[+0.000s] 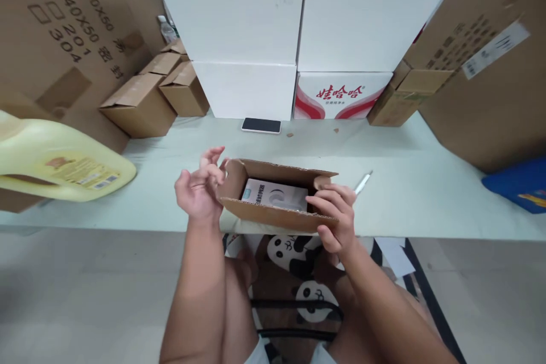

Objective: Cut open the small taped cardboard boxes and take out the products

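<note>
A small open brown cardboard box [273, 213] sits at the near edge of the pale table [405, 193]. Inside it lies a grey-white product package [275, 194]. My right hand [335, 213] grips the box's right end, fingers curled over its front wall and thumb on the flap. My left hand [198, 187] hovers at the box's left end, fingers loosely spread and curled, fingertips near the left flap, holding nothing.
A large yellow jug [60, 162] lies at the left. A phone [261, 125] lies face down behind the box, a pen [362, 183] to its right. White cartons [298, 28] and brown cartons [140, 102] line the back; a blue item [518, 185] sits at right.
</note>
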### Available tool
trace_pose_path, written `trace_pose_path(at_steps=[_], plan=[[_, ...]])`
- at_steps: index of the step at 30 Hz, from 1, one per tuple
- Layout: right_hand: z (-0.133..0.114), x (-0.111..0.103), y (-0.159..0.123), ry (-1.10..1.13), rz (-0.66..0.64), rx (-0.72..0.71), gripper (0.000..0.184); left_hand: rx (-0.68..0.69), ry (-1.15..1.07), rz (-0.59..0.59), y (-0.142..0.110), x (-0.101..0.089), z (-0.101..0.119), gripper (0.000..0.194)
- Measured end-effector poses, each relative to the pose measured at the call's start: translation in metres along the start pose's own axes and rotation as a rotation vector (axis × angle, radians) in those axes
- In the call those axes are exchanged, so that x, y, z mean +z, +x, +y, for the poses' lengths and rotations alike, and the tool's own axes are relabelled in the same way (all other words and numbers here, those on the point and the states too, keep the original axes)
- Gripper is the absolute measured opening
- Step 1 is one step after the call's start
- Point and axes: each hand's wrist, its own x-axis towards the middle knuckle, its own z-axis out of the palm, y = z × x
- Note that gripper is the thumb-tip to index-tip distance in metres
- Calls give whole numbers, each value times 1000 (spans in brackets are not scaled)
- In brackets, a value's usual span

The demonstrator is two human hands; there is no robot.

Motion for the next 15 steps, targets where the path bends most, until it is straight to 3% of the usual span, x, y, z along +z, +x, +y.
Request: trace_pose_path(at_steps=[2, 4, 5, 8, 11, 15], plan=[[-2, 2, -5, -40, 98, -21, 36, 69, 63, 66, -4, 4, 20, 40], [-5, 5, -9, -46, 170, -31, 27, 138, 265, -32, -3, 17, 48, 21], [-6, 6, -10, -42, 195, -32, 22, 148, 412, -166, -1, 26, 63, 15], [-11, 8, -12, -55, 229, -42, 12, -29, 858, -762, 10, 66, 93, 19], [-14, 7, -14, -68, 242, -49, 7, -188, 1183, -1092, 28, 98, 82, 30], [-13, 5, -17, -47, 224, -10, 5, -274, 1370, -1232, 45, 110, 37, 24]])
